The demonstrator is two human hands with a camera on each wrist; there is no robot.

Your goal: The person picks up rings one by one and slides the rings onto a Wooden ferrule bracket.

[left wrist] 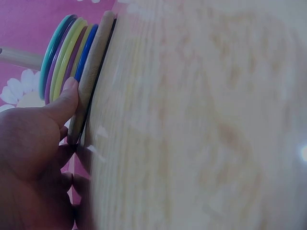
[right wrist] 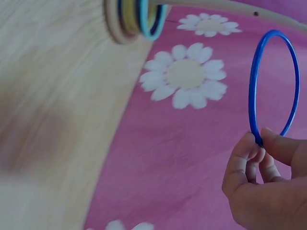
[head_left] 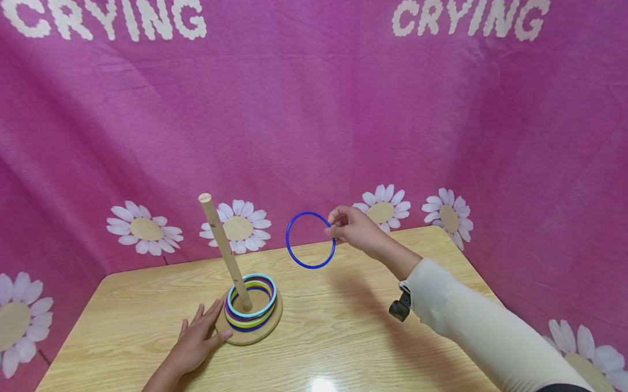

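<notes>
My right hand (head_left: 354,229) pinches a thin blue ring (head_left: 288,241) at its edge between thumb and fingertips, above the table. The ring is upright, to the right of a wooden pole (head_left: 223,245) that rises from a round wooden base (head_left: 255,337). Around the pole's foot lie several stacked rings, with a light blue ring (head_left: 275,291) on top and yellow, purple and dark blue below. At the base's left edge rests my left hand (head_left: 195,341), fingers spread. Its thumb (left wrist: 67,103) touches the base's edge close under the rings in the left wrist view.
The wood-grain table (head_left: 319,346) ends at a pink curtain (head_left: 301,133) printed with white flowers and lettering, which closes in the back and both sides. A small black device (head_left: 399,308) is strapped at the right wrist.
</notes>
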